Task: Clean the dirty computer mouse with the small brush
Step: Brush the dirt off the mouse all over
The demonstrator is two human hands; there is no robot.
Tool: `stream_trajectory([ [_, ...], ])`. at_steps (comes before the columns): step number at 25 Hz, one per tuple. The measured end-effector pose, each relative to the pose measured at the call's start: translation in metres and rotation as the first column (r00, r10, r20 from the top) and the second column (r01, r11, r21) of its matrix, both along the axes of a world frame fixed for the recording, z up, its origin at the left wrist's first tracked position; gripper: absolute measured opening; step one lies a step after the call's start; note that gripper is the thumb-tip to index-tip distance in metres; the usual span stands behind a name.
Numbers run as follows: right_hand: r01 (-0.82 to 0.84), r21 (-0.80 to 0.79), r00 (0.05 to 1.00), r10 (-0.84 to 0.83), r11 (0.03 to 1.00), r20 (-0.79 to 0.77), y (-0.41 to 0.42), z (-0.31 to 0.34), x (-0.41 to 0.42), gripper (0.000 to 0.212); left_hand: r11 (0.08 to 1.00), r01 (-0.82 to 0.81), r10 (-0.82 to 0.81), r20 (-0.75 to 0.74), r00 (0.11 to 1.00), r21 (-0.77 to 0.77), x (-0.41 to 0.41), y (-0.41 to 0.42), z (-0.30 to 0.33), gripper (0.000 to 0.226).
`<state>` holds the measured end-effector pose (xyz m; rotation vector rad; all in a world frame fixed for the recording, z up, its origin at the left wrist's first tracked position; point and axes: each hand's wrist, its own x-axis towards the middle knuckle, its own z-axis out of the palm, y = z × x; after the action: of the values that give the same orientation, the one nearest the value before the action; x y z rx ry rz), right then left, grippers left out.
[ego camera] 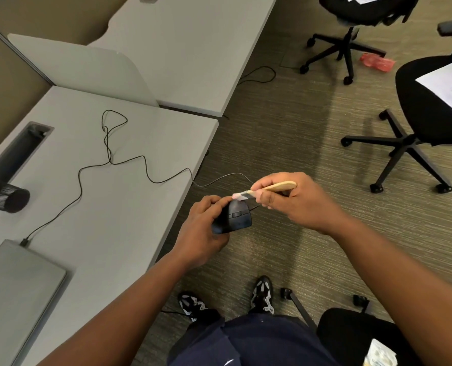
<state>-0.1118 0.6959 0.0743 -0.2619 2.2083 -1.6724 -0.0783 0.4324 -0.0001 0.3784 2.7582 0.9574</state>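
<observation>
My left hand (202, 231) grips a black wired computer mouse (236, 216), held in the air just past the desk's edge, over the carpet. My right hand (293, 199) holds a small brush (267, 190) with a pale wooden handle. Its light bristles touch the top front of the mouse, next to my left fingertips. The mouse's thin black cable (145, 167) runs back across the desk in loops and plugs into a closed grey laptop (16, 283) at the lower left.
The grey desk (129, 207) lies to my left, with a black mesh pen cup (6, 198) and a cable slot (21, 146). Black office chairs (425, 120) holding papers stand on the carpet to the right. My feet (261, 294) are below.
</observation>
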Motion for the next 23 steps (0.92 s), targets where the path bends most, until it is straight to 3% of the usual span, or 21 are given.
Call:
stream_trajectory([
  [6, 0.049, 0.139, 0.999, -0.046, 0.989, -0.025, 0.002, -0.007, -0.003, 0.013, 0.992, 0.013, -0.025, -0.087, 0.996, -0.129, -0.001, 0.000, -0.005, 0.087],
  [10, 0.008, 0.047, 0.999, -0.010, 0.999, 0.040, -0.003, -0.006, -0.002, 0.010, 0.986, 0.039, -0.066, -0.170, 0.983, -0.159, -0.001, -0.001, -0.005, 0.087],
  [14, 0.118, 0.168, 0.991, -0.127, 0.979, 0.044, 0.000, -0.009, -0.006, 0.015, 0.977, 0.054, -0.111, -0.275, 0.955, -0.205, -0.001, -0.001, -0.005, 0.084],
  [18, 0.068, -0.031, 0.987, -0.063, 0.997, 0.151, -0.006, -0.007, -0.006, 0.011, 0.967, 0.097, -0.177, -0.345, 0.922, -0.236, -0.002, -0.003, -0.005, 0.083],
  [23, 0.089, 0.130, 0.974, -0.113, 0.988, 0.197, -0.001, -0.010, -0.011, 0.012, 0.955, 0.104, -0.224, -0.445, 0.867, -0.278, -0.001, -0.004, -0.006, 0.076],
])
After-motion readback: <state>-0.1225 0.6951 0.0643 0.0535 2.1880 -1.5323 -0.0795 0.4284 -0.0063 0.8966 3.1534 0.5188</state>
